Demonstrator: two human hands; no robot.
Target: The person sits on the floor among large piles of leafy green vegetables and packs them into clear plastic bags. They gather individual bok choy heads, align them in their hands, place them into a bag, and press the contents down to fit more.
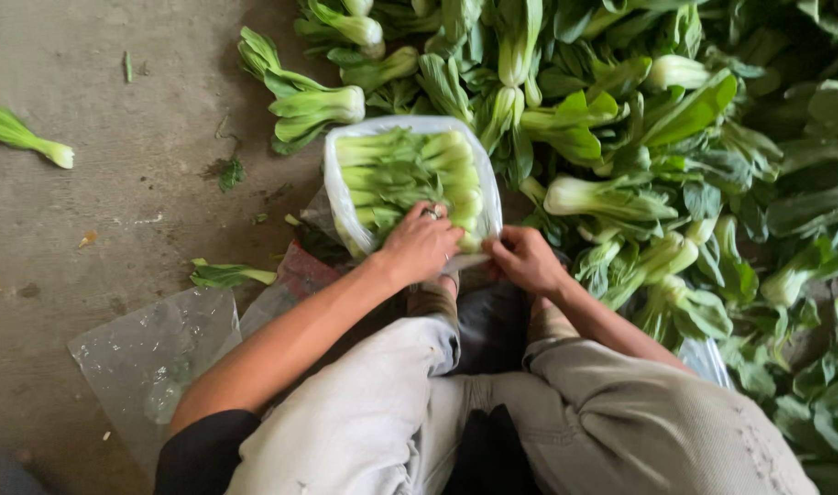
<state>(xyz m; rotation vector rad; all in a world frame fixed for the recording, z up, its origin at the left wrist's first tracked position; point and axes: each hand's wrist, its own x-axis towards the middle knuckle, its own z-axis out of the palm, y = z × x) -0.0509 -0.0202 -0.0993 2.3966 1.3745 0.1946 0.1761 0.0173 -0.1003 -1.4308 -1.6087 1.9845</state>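
Where greens (657, 147) lie, concrete floor (116, 220).

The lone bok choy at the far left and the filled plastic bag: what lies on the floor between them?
In the head view, bare concrete floor with small leaf scraps lies between the lone bok choy and the bag.

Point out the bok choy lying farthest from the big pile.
The lone bok choy at the far left edge on the concrete floor. Every other head lies by the pile or in the clear bag.
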